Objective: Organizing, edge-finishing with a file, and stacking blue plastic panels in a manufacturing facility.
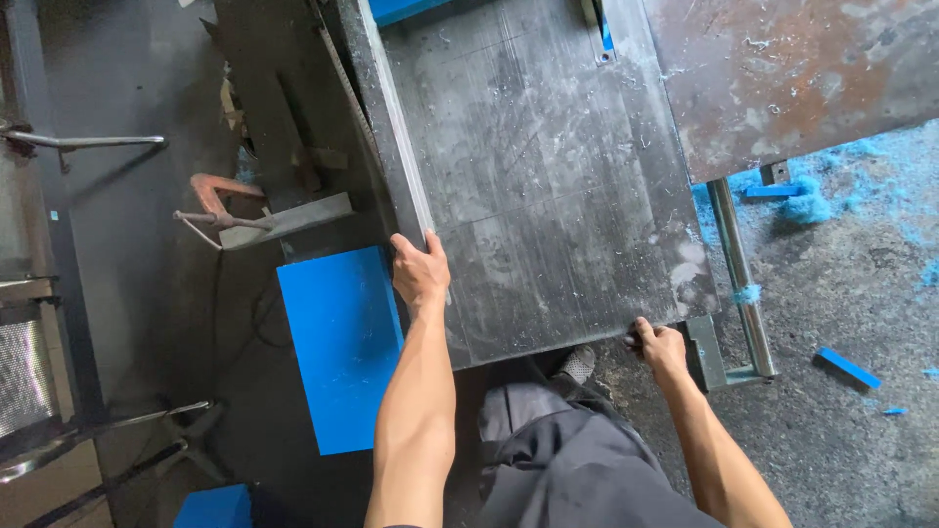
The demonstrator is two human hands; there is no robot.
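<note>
A big scratched grey metal table plate (548,166) fills the middle of the view. My left hand (421,272) grips its left edge, fingers curled over the rim. My right hand (660,347) holds the plate's near right corner, beside a small metal bracket (706,352). A blue rectangular block (340,347) lies below and left of my left hand, under the plate's edge level.
A rusty steel sheet (802,68) sits at the upper right. A shiny round rail (740,279) runs down the right side. Blue shavings (812,200) and a blue strip (847,368) litter the floor. A clamp (230,210) lies at left, another blue block (213,508) bottom left.
</note>
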